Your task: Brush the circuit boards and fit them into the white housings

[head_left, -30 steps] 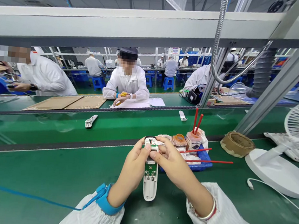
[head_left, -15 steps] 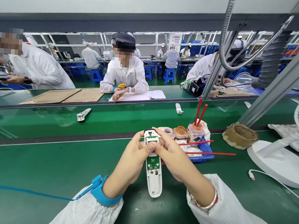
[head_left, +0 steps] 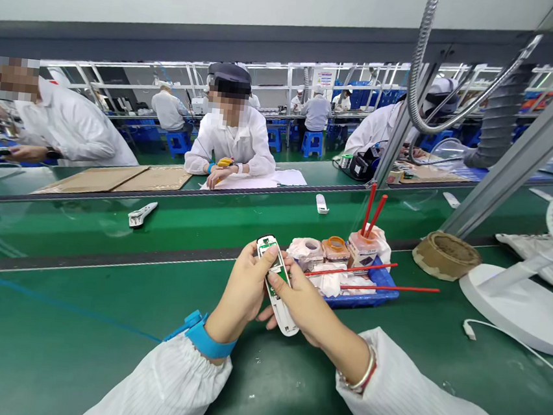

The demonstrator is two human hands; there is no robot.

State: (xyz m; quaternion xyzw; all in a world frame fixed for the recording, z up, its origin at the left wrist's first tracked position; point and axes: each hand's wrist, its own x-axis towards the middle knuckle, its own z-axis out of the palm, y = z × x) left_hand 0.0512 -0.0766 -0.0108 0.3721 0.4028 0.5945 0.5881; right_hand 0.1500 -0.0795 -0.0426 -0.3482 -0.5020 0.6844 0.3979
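Note:
Both hands grip a long white plastic housing (head_left: 287, 321), open on its upper side, with a green circuit board inside it. My left hand (head_left: 242, 286) is closed around its far left part, the thumb lying over the board. On the near right side, my right hand (head_left: 304, 296) holds the middle, its thumb across the board and fingers partly beneath. The housing tilts, its rounded bare end towards me and its dark-edged end away. Thumbs and fingers hide part of the board. A blue wrist strap (head_left: 209, 341) circles my left wrist.
To the right sits a blue tray (head_left: 365, 299) with jars, cloths and red sticks. Beyond it are a tape roll (head_left: 445, 255) and a white fan (head_left: 516, 302). White parts (head_left: 141, 215) lie on the green belt (head_left: 236, 220). A co-worker (head_left: 235, 132) sits opposite.
The housing has turned and come slightly left, its near end lifted. My right hand has slid down along it, and the thumbs have parted. The white parts on the belt have shifted left.

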